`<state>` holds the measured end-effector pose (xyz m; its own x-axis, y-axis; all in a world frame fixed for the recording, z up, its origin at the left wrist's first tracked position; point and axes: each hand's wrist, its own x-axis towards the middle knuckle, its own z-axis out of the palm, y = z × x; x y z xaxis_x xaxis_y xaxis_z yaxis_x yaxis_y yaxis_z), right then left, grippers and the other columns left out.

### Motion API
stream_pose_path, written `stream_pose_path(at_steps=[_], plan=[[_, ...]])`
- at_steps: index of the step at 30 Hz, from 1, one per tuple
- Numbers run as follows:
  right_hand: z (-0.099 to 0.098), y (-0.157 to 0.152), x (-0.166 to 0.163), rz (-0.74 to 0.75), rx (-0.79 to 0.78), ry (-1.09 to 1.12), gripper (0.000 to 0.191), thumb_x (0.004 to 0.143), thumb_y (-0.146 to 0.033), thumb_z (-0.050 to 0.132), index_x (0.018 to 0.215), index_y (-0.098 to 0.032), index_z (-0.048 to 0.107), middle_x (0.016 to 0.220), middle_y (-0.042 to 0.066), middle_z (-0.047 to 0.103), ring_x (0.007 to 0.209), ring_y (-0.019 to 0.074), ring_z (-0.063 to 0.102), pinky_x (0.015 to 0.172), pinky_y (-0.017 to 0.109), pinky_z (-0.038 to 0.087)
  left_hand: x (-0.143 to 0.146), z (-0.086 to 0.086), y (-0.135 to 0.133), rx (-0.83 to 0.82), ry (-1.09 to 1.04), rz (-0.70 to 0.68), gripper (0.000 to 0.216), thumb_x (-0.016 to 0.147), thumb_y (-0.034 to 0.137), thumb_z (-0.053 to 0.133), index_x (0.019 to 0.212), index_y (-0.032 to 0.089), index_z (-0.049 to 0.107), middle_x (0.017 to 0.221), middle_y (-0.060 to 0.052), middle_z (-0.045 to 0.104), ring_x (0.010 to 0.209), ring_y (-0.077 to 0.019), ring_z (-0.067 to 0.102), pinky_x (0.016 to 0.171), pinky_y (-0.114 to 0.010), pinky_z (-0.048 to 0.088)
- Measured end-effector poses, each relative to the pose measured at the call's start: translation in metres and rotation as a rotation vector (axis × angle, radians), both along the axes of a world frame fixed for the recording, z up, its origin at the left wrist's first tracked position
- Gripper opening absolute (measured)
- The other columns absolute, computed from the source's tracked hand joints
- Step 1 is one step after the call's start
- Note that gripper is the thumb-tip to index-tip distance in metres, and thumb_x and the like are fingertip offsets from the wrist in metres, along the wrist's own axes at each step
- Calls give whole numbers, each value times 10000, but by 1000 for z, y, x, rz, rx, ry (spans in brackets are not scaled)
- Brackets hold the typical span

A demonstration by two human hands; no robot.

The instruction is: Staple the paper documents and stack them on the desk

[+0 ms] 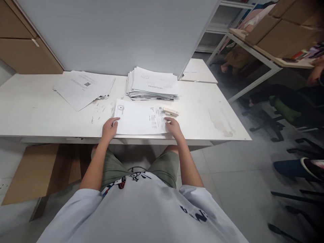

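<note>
A thin set of printed sheets (pixel 138 118) lies at the near edge of the white table (pixel 40 108). My left hand (pixel 109 129) pinches the sheets' left near corner, fingers closed on the paper. My right hand (pixel 173 127) rests on the sheets' right side, fingers curled down on the paper, just below a beige stapler (pixel 170 112) that sits on the sheets' right end.
A tall stack of papers (pixel 152 87) sits behind the sheets. A looser pile of papers (pixel 82 88) lies to the far left. A grey partition (pixel 113 33) stands behind the table. Cardboard (pixel 32 172) leans under the table; chairs and shelving with boxes stand to the right.
</note>
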<state>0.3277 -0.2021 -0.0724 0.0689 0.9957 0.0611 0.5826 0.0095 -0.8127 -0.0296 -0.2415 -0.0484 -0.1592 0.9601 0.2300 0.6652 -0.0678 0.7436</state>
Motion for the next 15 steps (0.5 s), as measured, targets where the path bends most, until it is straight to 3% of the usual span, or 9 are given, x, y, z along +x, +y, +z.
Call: stream_pose_path(at_steps=[3,6,9,12,15], plan=[[-3,-8,6,-32,33,-92,426,789,-234,444,1124,-160,697,1086,131,640,923,255,615,922,454,514,3,-2,1,3,153,-57,345,870,253,480,1124,215,711,1165,-70,675,1144,-259,586,1039,-385,444],[1,-3,6,-86,208,-259,449,811,-218,460,1217,-165,647,1188,164,574,1077,303,572,978,509,472,6,-4,0,-5,270,-53,352,889,241,472,1160,222,696,1152,-80,669,1140,-277,577,1032,-407,447],[6,14,1,21,352,-396,494,847,-241,493,1334,-193,556,1349,168,510,1275,331,453,1076,550,378,8,-5,-1,-6,304,-52,361,900,235,463,1181,215,687,1156,-87,659,1126,-277,580,1008,-401,460],[3,24,-3,101,386,-378,457,854,-203,467,1299,-212,568,1367,139,530,1294,303,445,1123,548,321,9,-5,-2,-4,308,-54,358,901,228,461,1176,203,689,1144,-92,659,1120,-273,583,998,-392,465],[-4,22,-3,13,450,-243,471,793,-73,376,1166,-213,628,1271,96,603,1232,245,507,1155,537,280,10,-5,-4,29,292,-52,356,912,226,442,1157,184,696,1114,-93,670,1104,-261,595,998,-375,465]])
